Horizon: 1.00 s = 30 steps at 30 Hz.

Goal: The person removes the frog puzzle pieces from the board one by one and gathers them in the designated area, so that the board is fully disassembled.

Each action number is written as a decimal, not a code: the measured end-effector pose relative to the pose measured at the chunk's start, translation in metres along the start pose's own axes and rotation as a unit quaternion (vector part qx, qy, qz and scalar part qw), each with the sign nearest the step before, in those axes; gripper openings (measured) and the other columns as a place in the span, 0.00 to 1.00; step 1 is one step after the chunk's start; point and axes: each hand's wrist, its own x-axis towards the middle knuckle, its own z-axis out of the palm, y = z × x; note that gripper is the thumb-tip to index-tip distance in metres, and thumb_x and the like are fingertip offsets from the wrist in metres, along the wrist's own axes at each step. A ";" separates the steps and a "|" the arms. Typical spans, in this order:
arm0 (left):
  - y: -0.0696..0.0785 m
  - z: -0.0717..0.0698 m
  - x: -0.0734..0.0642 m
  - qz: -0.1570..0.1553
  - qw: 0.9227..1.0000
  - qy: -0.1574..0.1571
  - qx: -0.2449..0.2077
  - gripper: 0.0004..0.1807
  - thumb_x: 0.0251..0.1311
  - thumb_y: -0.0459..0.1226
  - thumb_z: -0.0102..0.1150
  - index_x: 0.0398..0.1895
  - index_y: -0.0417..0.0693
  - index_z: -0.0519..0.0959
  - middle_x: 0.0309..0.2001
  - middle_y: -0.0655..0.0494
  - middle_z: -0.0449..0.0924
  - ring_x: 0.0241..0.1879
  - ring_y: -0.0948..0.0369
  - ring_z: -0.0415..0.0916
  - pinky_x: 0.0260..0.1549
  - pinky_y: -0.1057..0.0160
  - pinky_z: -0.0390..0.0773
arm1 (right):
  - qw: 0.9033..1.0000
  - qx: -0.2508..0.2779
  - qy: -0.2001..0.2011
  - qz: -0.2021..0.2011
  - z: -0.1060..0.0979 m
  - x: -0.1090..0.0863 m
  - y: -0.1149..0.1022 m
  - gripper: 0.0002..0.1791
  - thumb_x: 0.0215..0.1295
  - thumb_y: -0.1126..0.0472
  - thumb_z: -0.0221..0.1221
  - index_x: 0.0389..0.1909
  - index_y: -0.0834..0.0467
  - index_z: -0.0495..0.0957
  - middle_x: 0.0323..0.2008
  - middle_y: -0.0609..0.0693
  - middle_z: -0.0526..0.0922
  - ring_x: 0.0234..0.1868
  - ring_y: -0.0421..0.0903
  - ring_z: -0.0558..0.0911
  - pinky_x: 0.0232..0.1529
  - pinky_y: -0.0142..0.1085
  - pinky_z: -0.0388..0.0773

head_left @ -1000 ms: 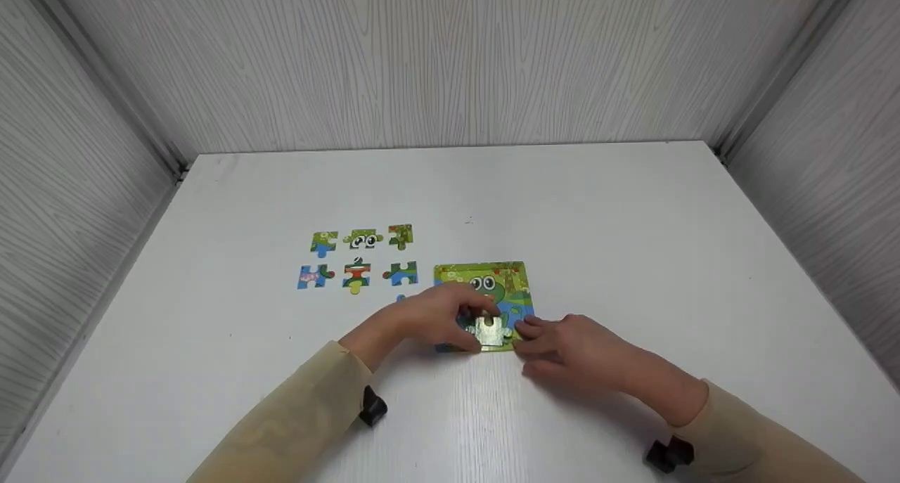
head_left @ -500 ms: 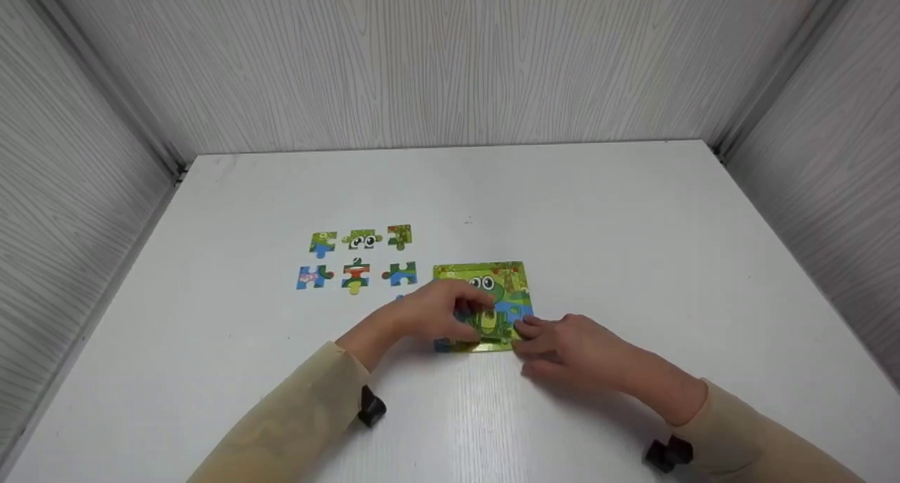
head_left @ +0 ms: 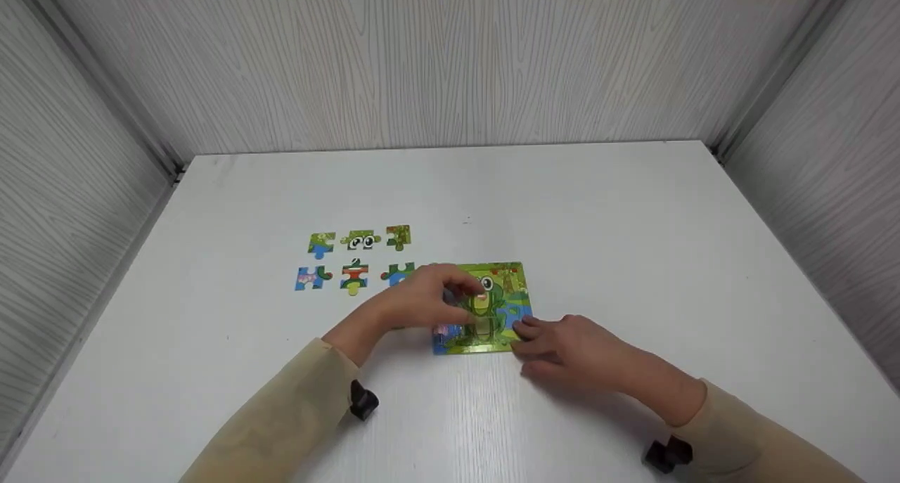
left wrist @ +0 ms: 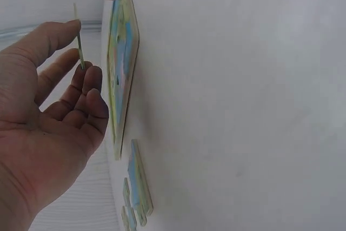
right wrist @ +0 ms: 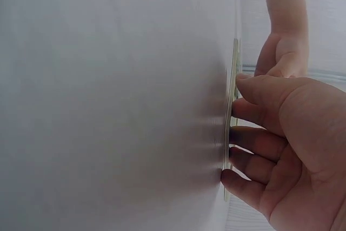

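Observation:
In the head view, a square frog picture puzzle board (head_left: pixel 517 300) lies flat on the white table. My left hand (head_left: pixel 415 301) is over the left part of the board and hides some of it. Its thumb and fingers pinch a thin puzzle piece (left wrist: pixel 80 44), seen edge-on in the left wrist view and held apart from the board. My right hand (head_left: pixel 580 349) is at the board's lower right, its fingertips resting against the edge. The right wrist view shows the right-hand fingers (right wrist: pixel 251 158) lightly bent along that edge.
Left of the board, loose puzzle pieces lie in rows, among them one with eyes (head_left: pixel 362 241), one with a red mouth (head_left: pixel 354 278) and a green corner piece (head_left: pixel 398 236). The left hand partly covers the nearest ones. A pale wood-grain wall (head_left: pixel 450 61) closes the back.
My left hand has moved up and left over the board with the piece, whose shiny face showed over the lower board a second ago. The right hand stays in place.

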 end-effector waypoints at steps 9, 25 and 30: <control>-0.001 -0.027 -0.016 -0.007 0.999 0.029 0.024 0.24 0.63 0.40 0.74 0.63 0.49 0.84 0.55 0.58 0.82 0.53 0.55 0.77 0.55 0.51 0.79 | 1.000 0.006 -0.003 0.015 0.001 0.000 0.000 0.20 0.75 0.54 0.66 0.62 0.56 0.86 0.65 0.60 0.80 0.66 0.57 0.80 0.52 0.56 0.83; -0.027 -0.067 -0.071 -0.036 0.994 0.097 0.032 0.24 0.63 0.37 0.73 0.63 0.47 0.84 0.55 0.57 0.83 0.53 0.55 0.77 0.51 0.52 0.79 | 0.999 0.010 -0.016 0.040 0.002 0.000 -0.001 0.21 0.75 0.52 0.66 0.63 0.55 0.85 0.67 0.58 0.80 0.67 0.56 0.80 0.54 0.57 0.82; -0.036 -0.075 -0.086 -0.049 0.993 0.109 0.021 0.24 0.62 0.35 0.73 0.63 0.46 0.84 0.55 0.55 0.83 0.52 0.54 0.77 0.52 0.51 0.79 | 0.998 0.013 -0.026 0.056 0.001 -0.001 -0.002 0.20 0.75 0.53 0.65 0.64 0.53 0.85 0.68 0.57 0.79 0.69 0.55 0.79 0.55 0.58 0.81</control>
